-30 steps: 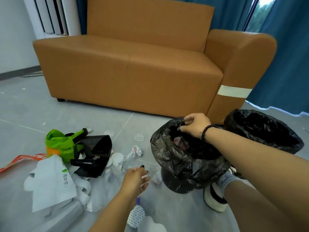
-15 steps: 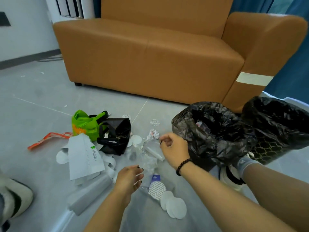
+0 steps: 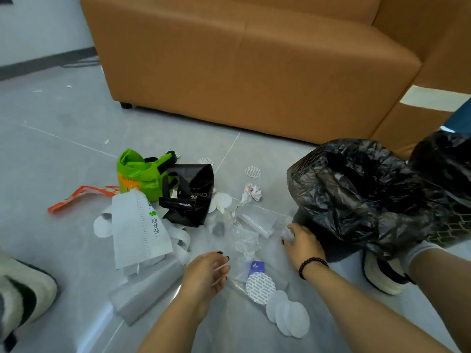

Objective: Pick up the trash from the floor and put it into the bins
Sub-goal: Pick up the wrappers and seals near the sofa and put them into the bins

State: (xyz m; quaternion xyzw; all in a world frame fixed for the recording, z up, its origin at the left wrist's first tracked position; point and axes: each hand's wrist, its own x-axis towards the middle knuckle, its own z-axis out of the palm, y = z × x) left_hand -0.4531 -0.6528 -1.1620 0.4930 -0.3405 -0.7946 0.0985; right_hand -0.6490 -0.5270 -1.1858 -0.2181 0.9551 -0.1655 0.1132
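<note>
because the black-lined bin (image 3: pixel 362 197) stands just beside the litter on the floor (image 3: pixel 51 138), your right hand (image 3: pixel 304 242) pinches a clear wrapper (image 3: pixel 286 229) near it while your left hand (image 3: pixel 207 272) hovers loosely open, empty.

Left hand (image 3: pixel 207 272): I saw dark polish on the nails and a bare, sleeveless forearm.
Right hand (image 3: pixel 303 242): I noted dark polished nails too.
Bracelet (image 3: pixel 311 264): black beads circled the right wrist.
Sock (image 3: pixel 419 250): white, ribbed.
Shoes (image 3: pixel 382 275): cream with black panels; I saw a matching one at left (image 3: pixel 24 291).
</note>
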